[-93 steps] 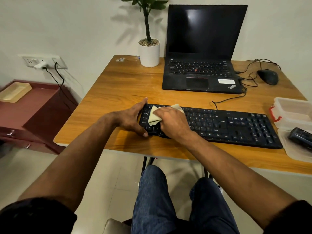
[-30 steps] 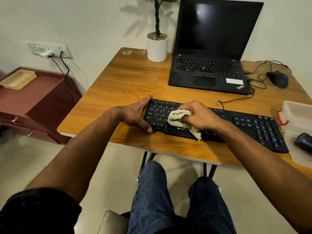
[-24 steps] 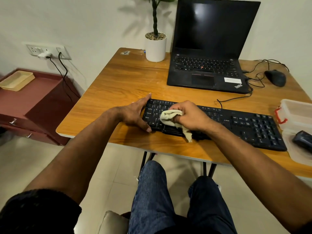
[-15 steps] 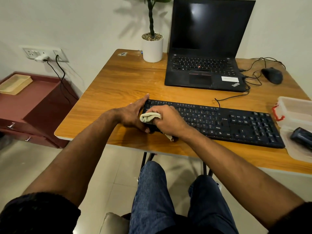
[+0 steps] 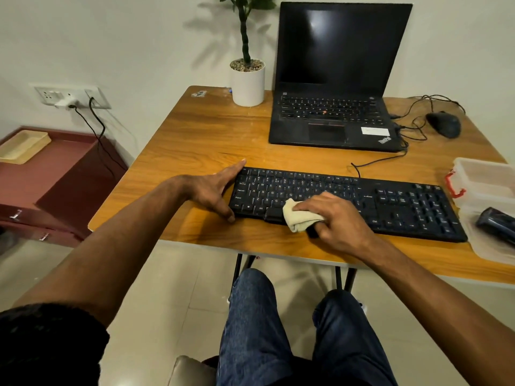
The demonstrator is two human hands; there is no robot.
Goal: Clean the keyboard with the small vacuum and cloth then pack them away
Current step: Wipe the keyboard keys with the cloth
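Note:
A black full-size keyboard lies along the front of the wooden table. My left hand rests flat against the keyboard's left end, thumb on its front corner and fingers along the side. My right hand grips a bunched cream cloth and presses it on the keyboard's front edge near the space bar. The small dark vacuum lies at the right edge of the view on a clear plastic lid.
An open black laptop stands behind the keyboard, with a potted plant to its left and a wired mouse to its right. A clear plastic box sits at the table's right edge. A maroon cabinet stands to the left.
My right hand has slid the cloth from the keyboard's left end rightward along the front edge to the space bar. My left hand has stayed at the left end.

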